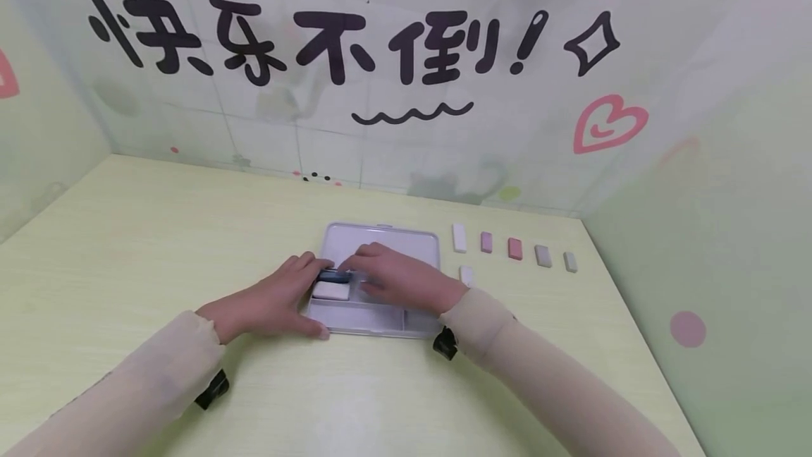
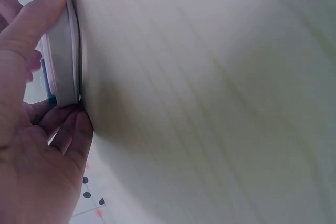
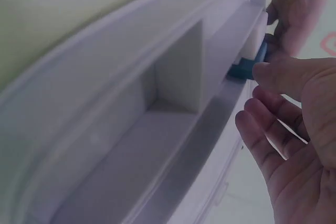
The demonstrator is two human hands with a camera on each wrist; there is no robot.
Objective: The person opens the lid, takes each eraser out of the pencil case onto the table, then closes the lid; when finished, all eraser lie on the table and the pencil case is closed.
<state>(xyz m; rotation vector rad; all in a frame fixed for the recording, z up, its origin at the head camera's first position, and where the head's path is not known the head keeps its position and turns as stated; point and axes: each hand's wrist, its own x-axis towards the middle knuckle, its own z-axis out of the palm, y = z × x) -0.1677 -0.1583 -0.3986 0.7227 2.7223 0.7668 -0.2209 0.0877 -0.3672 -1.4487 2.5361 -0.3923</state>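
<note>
Two hands meet at the case (image 1: 358, 315): the left hand (image 1: 275, 302), spread wide, grips its 9 o'clock end, where a blue block (image 1: 333, 276) lies, a white block (image 1: 331, 291) at its 6 o'clock. The right hand (image 1: 400, 278) touches the blue block's 3 o'clock end, pinching or not I cannot tell; six small blocks (image 1: 486, 242) sit at the case's 2 to 3 o'clock

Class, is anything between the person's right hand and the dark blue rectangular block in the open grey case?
Nothing visible is: the right hand appears to touch the dark blue rectangular block. The white rectangular block lies beside it.
</note>
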